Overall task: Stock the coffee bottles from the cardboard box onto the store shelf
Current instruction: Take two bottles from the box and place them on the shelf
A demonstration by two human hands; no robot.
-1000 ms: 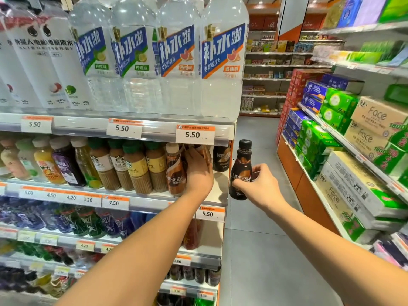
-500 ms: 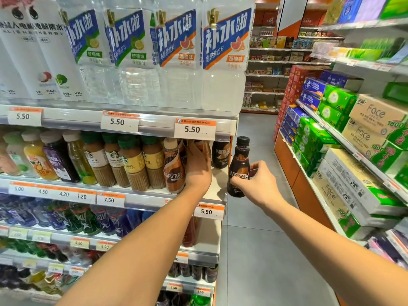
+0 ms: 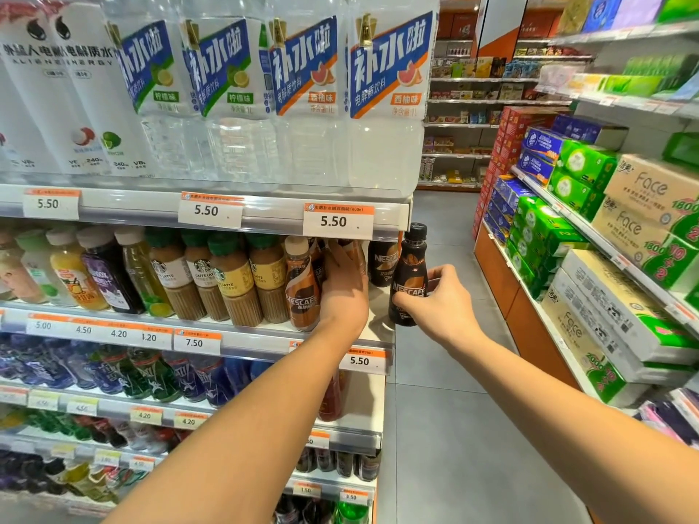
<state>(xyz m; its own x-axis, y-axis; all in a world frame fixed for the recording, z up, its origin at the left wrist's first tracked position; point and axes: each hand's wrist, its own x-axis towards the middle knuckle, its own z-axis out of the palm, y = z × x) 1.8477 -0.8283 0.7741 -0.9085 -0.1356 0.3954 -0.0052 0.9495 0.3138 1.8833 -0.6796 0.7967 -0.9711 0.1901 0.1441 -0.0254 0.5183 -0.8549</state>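
My right hand (image 3: 440, 302) grips a dark Nescafe coffee bottle (image 3: 410, 270) with a black cap, held upright at the right end of the second shelf (image 3: 261, 333), just off its edge. My left hand (image 3: 342, 287) reaches into that shelf with its fingers wrapped around a brown coffee bottle (image 3: 353, 251), most of which it hides. A lighter brown Nescafe bottle (image 3: 302, 296) stands just left of that hand. Another dark Nescafe bottle (image 3: 382, 262) stands further back on the shelf, between my hands. The cardboard box is out of view.
Starbucks latte bottles (image 3: 204, 281) and juice bottles fill the shelf to the left. Large water bottles (image 3: 386, 107) stand on the shelf above, its price rail (image 3: 333, 221) low over the coffee row. Tissue packs (image 3: 643, 206) line the shelves across the grey-floored aisle (image 3: 435, 429).
My right hand has brought the dark bottle a little closer to the shelf's right end. My left hand stays on the brown bottle inside the shelf.
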